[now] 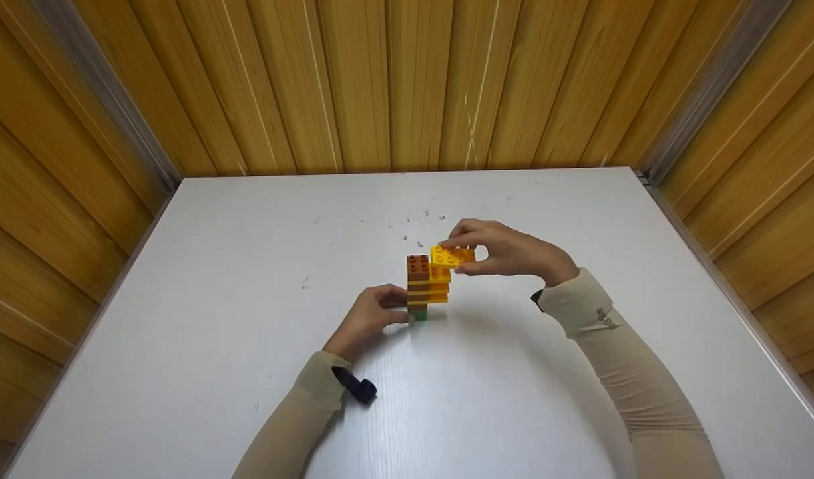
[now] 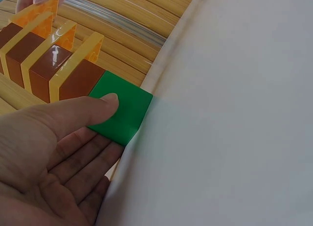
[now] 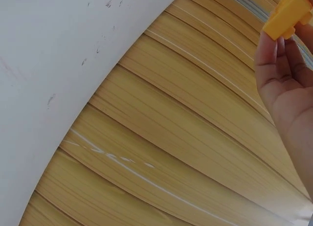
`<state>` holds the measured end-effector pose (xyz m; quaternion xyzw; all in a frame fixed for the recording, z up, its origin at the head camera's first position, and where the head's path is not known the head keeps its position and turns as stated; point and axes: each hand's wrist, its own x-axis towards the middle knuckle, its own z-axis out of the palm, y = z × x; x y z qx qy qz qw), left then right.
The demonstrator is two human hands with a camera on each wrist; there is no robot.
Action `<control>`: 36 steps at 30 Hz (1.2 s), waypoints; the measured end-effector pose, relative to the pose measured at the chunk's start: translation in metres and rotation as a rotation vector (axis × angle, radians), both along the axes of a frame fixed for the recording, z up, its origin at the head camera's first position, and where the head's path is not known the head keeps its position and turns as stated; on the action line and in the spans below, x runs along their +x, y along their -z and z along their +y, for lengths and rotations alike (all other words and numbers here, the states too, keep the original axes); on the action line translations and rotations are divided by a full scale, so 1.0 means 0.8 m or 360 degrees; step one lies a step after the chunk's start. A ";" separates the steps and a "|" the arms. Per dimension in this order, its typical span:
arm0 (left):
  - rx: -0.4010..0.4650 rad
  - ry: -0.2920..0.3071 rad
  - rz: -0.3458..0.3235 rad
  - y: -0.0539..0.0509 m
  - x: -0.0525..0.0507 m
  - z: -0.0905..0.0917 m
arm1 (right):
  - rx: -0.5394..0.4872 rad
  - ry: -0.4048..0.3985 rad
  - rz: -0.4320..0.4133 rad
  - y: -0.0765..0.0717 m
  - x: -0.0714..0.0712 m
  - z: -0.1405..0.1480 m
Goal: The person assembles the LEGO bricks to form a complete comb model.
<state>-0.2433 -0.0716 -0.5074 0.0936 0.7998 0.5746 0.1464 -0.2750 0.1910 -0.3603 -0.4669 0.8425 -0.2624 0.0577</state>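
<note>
A tower of toy building bricks stands upright on the table, with a green brick [image 1: 418, 316] at its foot. Brown bricks [image 1: 418, 266] alternate above it with thin yellow plates [image 1: 440, 289] that jut out to the right. My left hand [image 1: 367, 316] pinches the tower low down; in the left wrist view its thumb lies across the green brick [image 2: 127, 106]. Beside the top, my right hand [image 1: 510, 249] holds a studded yellow brick [image 1: 442, 257] between thumb and fingers. Only part of that yellow brick [image 3: 288, 14] shows in the right wrist view, at the upper right corner.
The white table [image 1: 200, 279] bears small dark marks behind the tower. Wood-look panel walls [image 1: 353, 86] rise along its back and sides. A black strap [image 1: 355, 384] sits at the left wrist.
</note>
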 end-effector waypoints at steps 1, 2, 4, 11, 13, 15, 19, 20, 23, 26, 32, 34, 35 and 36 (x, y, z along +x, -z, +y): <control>-0.0002 0.0000 0.0001 0.000 0.000 0.000 | -0.0005 -0.0009 0.0010 0.000 0.000 -0.002; -0.0004 -0.0002 -0.0001 0.000 0.000 0.000 | -0.0009 -0.0020 0.0020 0.000 0.000 -0.004; -0.0011 -0.0012 -0.0011 0.000 -0.001 0.001 | -0.0013 -0.0038 0.0035 -0.001 0.001 -0.007; -0.0003 -0.0011 0.0000 0.001 -0.001 0.001 | 0.0008 -0.0090 0.0061 -0.004 0.003 -0.020; -0.0008 -0.0011 -0.0005 0.001 0.000 0.001 | 0.0035 -0.0082 0.0052 -0.005 0.003 -0.023; -0.0010 -0.0006 -0.0006 0.001 0.000 0.001 | 0.0062 -0.0058 0.0032 -0.006 0.005 -0.026; 0.0001 0.0008 0.0002 0.001 0.000 0.000 | 0.0101 -0.0031 0.0013 -0.008 0.007 -0.033; 0.0005 0.0012 0.0005 0.001 0.000 0.000 | 0.0111 -0.0028 0.0015 -0.009 0.007 -0.034; 0.0013 0.0015 -0.0002 0.002 -0.001 0.000 | 0.0152 -0.0016 0.0024 -0.012 0.008 -0.039; 0.0021 0.0014 -0.0007 0.002 -0.001 0.000 | 0.0189 -0.0001 0.0023 -0.014 0.009 -0.042; 0.0040 0.0015 0.0010 0.002 0.000 -0.001 | 0.0240 -0.0009 0.0054 -0.017 0.008 -0.047; 0.0038 0.0010 0.0005 0.002 0.001 -0.001 | 0.0256 -0.0001 0.0041 -0.019 0.009 -0.049; 0.0040 0.0011 0.0009 0.001 0.001 0.000 | 0.0266 0.0006 0.0034 -0.021 0.010 -0.050; 0.0042 0.0013 0.0013 0.001 0.001 0.000 | 0.0274 0.0012 0.0027 -0.022 0.010 -0.051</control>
